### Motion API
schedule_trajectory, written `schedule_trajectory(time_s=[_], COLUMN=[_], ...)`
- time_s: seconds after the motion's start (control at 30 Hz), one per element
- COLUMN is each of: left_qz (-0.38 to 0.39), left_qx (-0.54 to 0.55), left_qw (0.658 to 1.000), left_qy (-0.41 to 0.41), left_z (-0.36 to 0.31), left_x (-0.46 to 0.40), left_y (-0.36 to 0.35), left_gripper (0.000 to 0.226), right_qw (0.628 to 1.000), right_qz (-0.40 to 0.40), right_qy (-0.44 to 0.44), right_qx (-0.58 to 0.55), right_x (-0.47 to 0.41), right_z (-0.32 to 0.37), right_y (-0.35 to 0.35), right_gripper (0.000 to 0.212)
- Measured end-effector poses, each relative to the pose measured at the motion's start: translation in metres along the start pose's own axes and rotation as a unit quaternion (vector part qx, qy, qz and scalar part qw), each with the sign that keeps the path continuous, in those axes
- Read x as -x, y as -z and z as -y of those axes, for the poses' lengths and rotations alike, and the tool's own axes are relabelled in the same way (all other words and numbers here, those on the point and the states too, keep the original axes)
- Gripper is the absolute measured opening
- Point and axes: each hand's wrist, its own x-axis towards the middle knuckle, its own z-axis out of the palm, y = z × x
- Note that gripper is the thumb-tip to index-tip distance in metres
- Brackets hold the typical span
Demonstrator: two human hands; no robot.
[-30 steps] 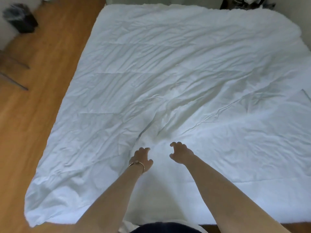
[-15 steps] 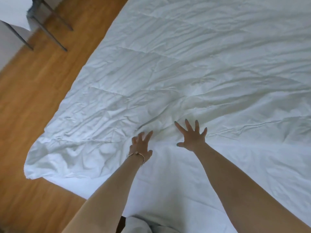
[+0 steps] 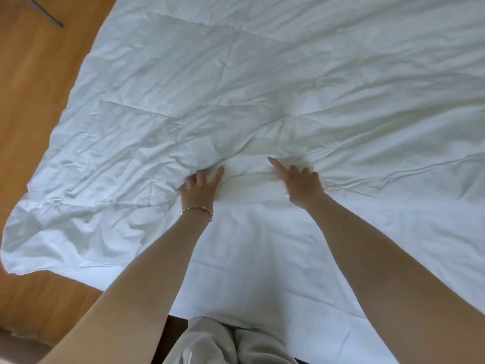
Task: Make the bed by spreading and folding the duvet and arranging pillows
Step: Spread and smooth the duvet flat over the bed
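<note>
A white quilted duvet [image 3: 262, 88] lies crumpled across the bed and fills most of the view. My left hand [image 3: 200, 189], with a thin bracelet on the wrist, grips a bunched fold of the duvet, its fingers tucked under the fabric. Just to the right, my right hand [image 3: 301, 183] clutches the same ridge of fabric with curled fingers, one finger sticking out straight. The two hands are about a hand's width apart near the middle of the bed's near side. Creases fan out from both grips. No pillow is in view.
Wooden floor [image 3: 34, 101] runs along the bed's left side. A thin dark furniture leg [image 3: 49, 18] crosses the top left corner. The duvet's near left corner [image 3: 21, 245] hangs over the bed edge. My grey trousers [image 3: 223, 342] touch the bed's near edge.
My hands went from spread flat on the duvet to curled into it, bunching a fold between them. The view has moved closer to the bed.
</note>
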Motion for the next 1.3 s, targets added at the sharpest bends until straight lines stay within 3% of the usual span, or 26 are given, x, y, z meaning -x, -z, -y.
schedule_trajectory(time_s=[0.1,0.17,0.27,0.33,0.4,0.47,0.6,0.7,0.83,0.93,1.0,1.1,1.17,1.3], left_qz=[0.058,0.113,0.158,0.172,0.175,0.180,0.226,0.264,0.312,0.354,0.367,0.383,0.396,0.432], left_qx=[0.104,0.156,0.183,0.193,0.197,0.200,0.222,0.204,0.182,0.161,0.152,0.138,0.122,0.051], left_qw=[0.993,0.981,0.965,0.957,0.951,0.943,0.922,0.908,0.889,0.875,0.874,0.871,0.866,0.868], left_qy=[0.016,-0.020,-0.101,-0.130,-0.163,-0.195,-0.223,-0.255,-0.281,-0.287,-0.280,-0.275,-0.281,-0.239], left_z=[0.009,0.016,0.021,0.017,0.012,0.012,0.019,0.021,0.025,0.025,0.025,0.026,0.022,0.004], left_x=[0.001,0.013,0.041,0.060,0.074,0.088,0.128,0.158,0.192,0.210,0.210,0.210,0.217,0.227], left_y=[-0.001,-0.004,-0.005,-0.002,0.000,0.000,-0.007,-0.019,-0.040,-0.053,-0.056,-0.051,-0.046,-0.057], left_gripper=[0.101,0.097,0.096,0.094,0.095,0.096,0.094,0.090,0.082,0.081,0.085,0.093,0.093,0.096], right_qw=[0.992,0.982,0.994,0.995,0.994,0.992,0.976,0.963,0.936,0.924,0.916,0.903,0.901,0.904], right_qz=[0.000,0.003,0.030,0.083,0.109,0.117,0.214,0.251,0.326,0.364,0.384,0.400,0.391,0.403], right_qy=[-0.018,-0.029,-0.005,-0.017,-0.020,-0.007,-0.030,-0.084,-0.114,-0.101,-0.088,-0.091,-0.104,-0.047], right_qx=[-0.123,-0.185,-0.110,-0.055,-0.002,0.039,0.017,-0.042,-0.075,-0.067,-0.081,-0.131,-0.159,-0.132], right_x=[0.012,0.023,0.022,0.021,0.030,0.051,0.123,0.186,0.249,0.277,0.285,0.301,0.309,0.319], right_z=[-0.010,-0.018,-0.023,-0.020,-0.010,0.002,0.013,0.017,0.033,0.042,0.044,0.047,0.040,0.029], right_y=[0.003,0.007,0.032,0.050,0.058,0.049,0.005,-0.034,-0.067,-0.064,-0.060,-0.064,-0.071,-0.078], right_gripper=[0.116,0.127,0.135,0.113,0.071,0.046,0.050,0.032,0.060,0.068,0.063,0.033,0.034,0.041])
